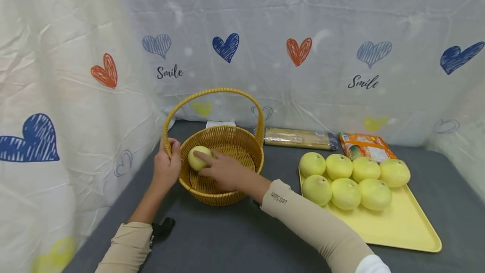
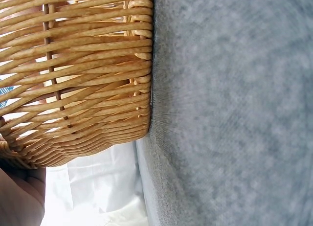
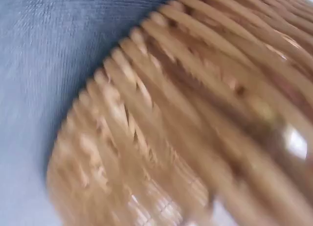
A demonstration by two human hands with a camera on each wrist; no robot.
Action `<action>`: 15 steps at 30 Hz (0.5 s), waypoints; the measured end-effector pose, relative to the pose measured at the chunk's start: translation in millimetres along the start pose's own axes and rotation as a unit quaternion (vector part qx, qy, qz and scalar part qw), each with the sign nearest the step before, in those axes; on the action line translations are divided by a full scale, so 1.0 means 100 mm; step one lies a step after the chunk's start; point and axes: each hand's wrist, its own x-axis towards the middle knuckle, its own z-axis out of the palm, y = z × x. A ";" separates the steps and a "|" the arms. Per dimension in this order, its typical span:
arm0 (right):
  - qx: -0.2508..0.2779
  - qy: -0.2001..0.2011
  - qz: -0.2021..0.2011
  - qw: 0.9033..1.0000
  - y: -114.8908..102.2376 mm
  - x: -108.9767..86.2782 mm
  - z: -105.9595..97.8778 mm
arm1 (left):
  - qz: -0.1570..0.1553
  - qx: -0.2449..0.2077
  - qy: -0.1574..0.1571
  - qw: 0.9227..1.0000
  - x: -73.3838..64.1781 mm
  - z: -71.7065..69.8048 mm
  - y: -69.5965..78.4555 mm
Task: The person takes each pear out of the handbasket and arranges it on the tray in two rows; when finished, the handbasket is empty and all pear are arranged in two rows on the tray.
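A golden woven basket (image 1: 223, 199) with a tall arched handle stands on the dark cloth, left of the middle in the head view. My left hand (image 1: 166, 165) grips its left rim at the foot of the handle. Inside the basket, against the left wall, is a pale yellow-green round fruit (image 1: 197, 163). My right hand (image 1: 225, 172) reaches in from the right and holds this fruit, index finger across its top; its far side is hidden. In the left wrist view, part of the left hand (image 2: 19, 199) shows under the weave. Blurred weave of the basket (image 3: 186, 128) fills the right wrist view.
A yellow tray (image 1: 401, 226) on the right bears several similar fruits (image 1: 346, 193) in two rows. Behind lie a clear-wrapped, straw-coloured long pack (image 1: 299, 138) and an orange packet (image 1: 365, 146). A printed white curtain (image 1: 261, 24) hangs at the back and left.
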 end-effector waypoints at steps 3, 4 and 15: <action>-0.030 -0.029 0.124 0.991 -0.01 0.05 0.06 | -0.006 -0.003 -0.005 1.000 -0.01 0.01 0.00; -0.022 -0.036 0.164 0.986 0.01 0.06 0.06 | -0.007 -0.005 -0.006 1.000 -0.01 0.01 0.00; -0.052 0.076 0.225 0.970 0.35 -0.02 0.06 | 0.013 0.001 0.002 1.000 0.00 -0.01 0.00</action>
